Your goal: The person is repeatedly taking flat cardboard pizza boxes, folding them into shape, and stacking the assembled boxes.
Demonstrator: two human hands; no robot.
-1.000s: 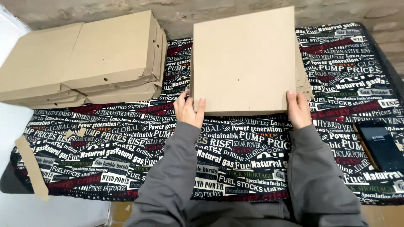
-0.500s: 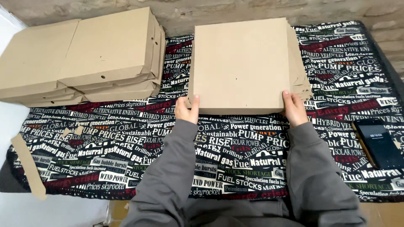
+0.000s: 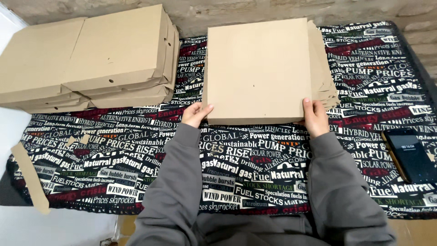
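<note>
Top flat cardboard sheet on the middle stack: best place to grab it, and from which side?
Probably the near edge of the top cardboard sheet, from the person's side. It lies flat on the stack of sheets, so only its rim offers purchase. The left hand and right hand sit at its two near corners.

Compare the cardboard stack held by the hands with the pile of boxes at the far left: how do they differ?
The flat cardboard stack lies thin and squared, gripped at its near edge by the left hand and right hand; the folded boxes are untouched. The folded boxes are bulkier, with side walls showing, and sit askew, overlapping; the flat cardboard stack looks like unfolded sheets. Both are plain brown cardboard on the printed cloth.
</note>
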